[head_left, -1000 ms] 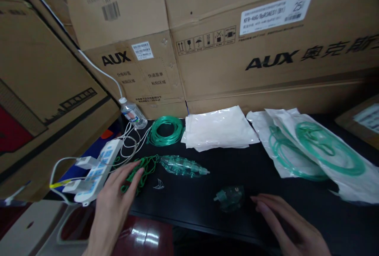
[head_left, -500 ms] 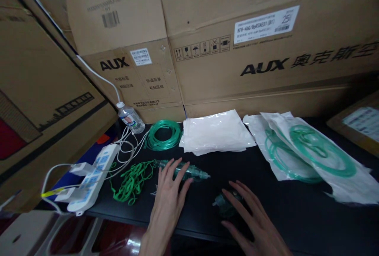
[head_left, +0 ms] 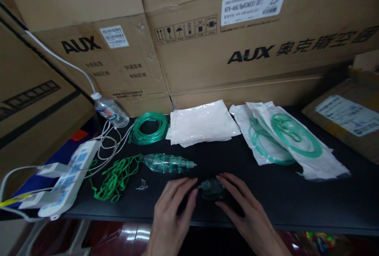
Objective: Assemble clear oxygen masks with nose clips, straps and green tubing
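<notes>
Both hands are at a dark green, see-through mask-like piece [head_left: 212, 189] lying on the black table [head_left: 308, 202], close to its front edge. The right hand [head_left: 247, 210] has its thumb and fingers parted, with the piece's right end between them; from here I can't tell how firmly they press on it. The left hand [head_left: 174, 202] keeps only a narrow gap between thumb and forefinger, right beside the pale nozzle at the piece's other end, and whether it touches I can't say.

Just beyond the hands lies a long, clear green bundle of nested pieces [head_left: 168, 163], its nozzle pointing right. Tangled green cords [head_left: 114, 181] spread from its left end, and near them are some thin, curved silvery strips [head_left: 142, 185].

Further back sit a coil of green tubing [head_left: 149, 127], a stack of white packets [head_left: 204, 123] and, to the right, overlapping bags [head_left: 296, 137] with green tubing inside. A white power strip [head_left: 72, 177] slants along the left, a tilted plastic bottle [head_left: 111, 110] behind it. A big AUX carton [head_left: 192, 70] walls off the back.
</notes>
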A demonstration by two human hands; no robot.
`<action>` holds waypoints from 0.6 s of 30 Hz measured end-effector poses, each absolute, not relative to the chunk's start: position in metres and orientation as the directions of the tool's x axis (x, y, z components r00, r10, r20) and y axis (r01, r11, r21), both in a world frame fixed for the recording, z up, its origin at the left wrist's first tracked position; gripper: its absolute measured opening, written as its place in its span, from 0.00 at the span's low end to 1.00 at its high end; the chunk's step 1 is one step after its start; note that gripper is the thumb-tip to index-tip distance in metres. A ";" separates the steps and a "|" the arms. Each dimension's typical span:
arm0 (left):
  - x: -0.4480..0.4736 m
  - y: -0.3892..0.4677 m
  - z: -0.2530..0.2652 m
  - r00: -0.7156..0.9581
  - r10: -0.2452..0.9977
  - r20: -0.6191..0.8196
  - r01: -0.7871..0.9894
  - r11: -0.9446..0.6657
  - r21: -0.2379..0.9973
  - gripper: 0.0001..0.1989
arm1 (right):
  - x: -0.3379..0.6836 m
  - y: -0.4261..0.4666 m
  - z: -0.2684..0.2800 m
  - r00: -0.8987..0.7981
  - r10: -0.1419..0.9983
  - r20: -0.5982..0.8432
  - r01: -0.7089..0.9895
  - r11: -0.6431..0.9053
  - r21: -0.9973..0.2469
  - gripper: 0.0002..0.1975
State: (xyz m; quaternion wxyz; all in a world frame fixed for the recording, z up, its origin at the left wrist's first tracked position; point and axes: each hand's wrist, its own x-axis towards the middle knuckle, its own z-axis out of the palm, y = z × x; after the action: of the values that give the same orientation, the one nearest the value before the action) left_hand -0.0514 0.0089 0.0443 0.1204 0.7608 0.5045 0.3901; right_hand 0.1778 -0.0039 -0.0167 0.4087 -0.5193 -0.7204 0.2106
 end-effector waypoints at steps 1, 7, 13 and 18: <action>-0.046 0.005 0.039 0.204 0.889 0.409 0.664 -0.433 0.610 0.15 | 0.179 -0.004 -0.016 -0.106 0.927 0.361 0.564 0.355 -0.746 0.26; -0.026 0.002 0.014 0.191 0.955 0.228 0.681 -0.297 0.670 0.26 | 0.180 -0.004 -0.017 -0.055 0.950 0.306 0.496 0.292 -0.818 0.22; -0.018 0.008 0.013 0.235 0.936 0.263 0.661 -0.352 0.663 0.29 | 0.174 -0.001 -0.003 0.039 0.936 0.350 0.379 0.311 -0.872 0.16; -0.009 0.008 0.018 0.213 0.901 0.378 0.601 -0.425 0.676 0.25 | 0.161 0.001 0.021 0.116 0.906 0.406 0.314 0.354 -0.881 0.14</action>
State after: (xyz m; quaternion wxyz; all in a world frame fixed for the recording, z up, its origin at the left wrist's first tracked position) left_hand -0.0090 0.0083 0.0184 0.1967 0.7534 0.4986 0.3810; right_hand 0.1614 0.0008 0.0209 0.5539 -0.5011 -0.6087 0.2676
